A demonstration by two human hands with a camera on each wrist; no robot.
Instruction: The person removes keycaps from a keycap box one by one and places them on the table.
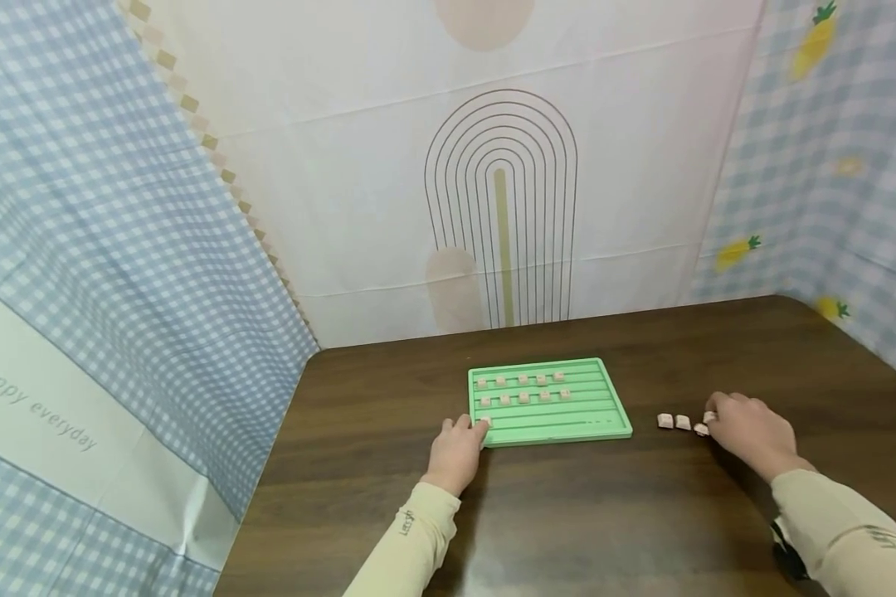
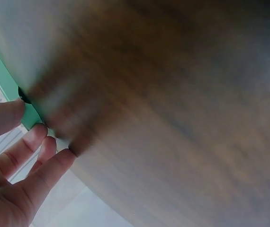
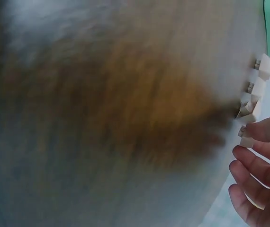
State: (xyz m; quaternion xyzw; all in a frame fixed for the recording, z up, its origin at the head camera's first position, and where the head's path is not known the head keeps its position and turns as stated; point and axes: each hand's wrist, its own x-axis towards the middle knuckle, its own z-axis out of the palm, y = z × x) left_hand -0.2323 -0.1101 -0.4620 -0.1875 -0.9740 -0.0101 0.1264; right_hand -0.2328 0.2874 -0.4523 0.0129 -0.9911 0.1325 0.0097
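Note:
A green tray (image 1: 556, 432) with raised ridges lies on the table, holding two rows of small white keycaps (image 1: 524, 398) and a single keycap (image 1: 485, 422) at the left of the row nearest the person. My left hand (image 1: 454, 456) grips the tray's near left corner; in the left wrist view its thumb and fingertips (image 2: 36, 134) are at the green edge. Right of the tray, my right hand (image 1: 752, 433) pinches a keycap (image 3: 246, 142) between thumb and index finger. Beside it stand more loose keycaps (image 1: 665, 421), their stems showing in the right wrist view.
The dark wooden table (image 1: 567, 514) ends at its back edge against a white patterned cloth (image 1: 373, 249). Blue checked curtains (image 1: 194, 207) hang on both sides. A dark band or device (image 1: 790, 554) is on the right wrist.

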